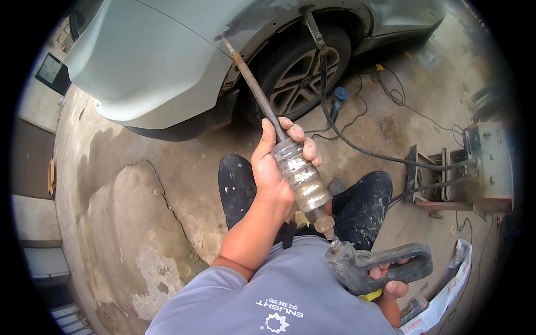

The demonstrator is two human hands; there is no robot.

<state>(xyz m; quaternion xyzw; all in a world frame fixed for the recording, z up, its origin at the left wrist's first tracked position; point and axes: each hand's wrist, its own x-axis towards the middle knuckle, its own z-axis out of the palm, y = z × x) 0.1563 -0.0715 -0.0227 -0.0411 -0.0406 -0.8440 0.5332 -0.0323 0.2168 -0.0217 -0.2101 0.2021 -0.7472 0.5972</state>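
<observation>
My left hand (269, 170) is wrapped round the ridged metal sliding weight of a slide hammer dent puller (301, 174), with the fingers reaching over its upper end. My right hand (395, 290) grips the black looped pistol handle (385, 262) at the tool's near end, the fingers inside the loop. The long brown rod (257, 90) slants up and left to a thin tip at the silver car body panel (167, 67). This tip lies by a scraped dark patch (245, 21) above the wheel arch; I cannot tell whether it touches the metal.
A clamp (314, 30) hangs at the wheel arch above the wheel (304, 78), its thick black cable (368, 152) running right to a boxy machine (488, 162) on a metal cart. A blue-disc power tool (341, 95) stands near the tire. Thin cords and a white bag (446, 298) lie rightward.
</observation>
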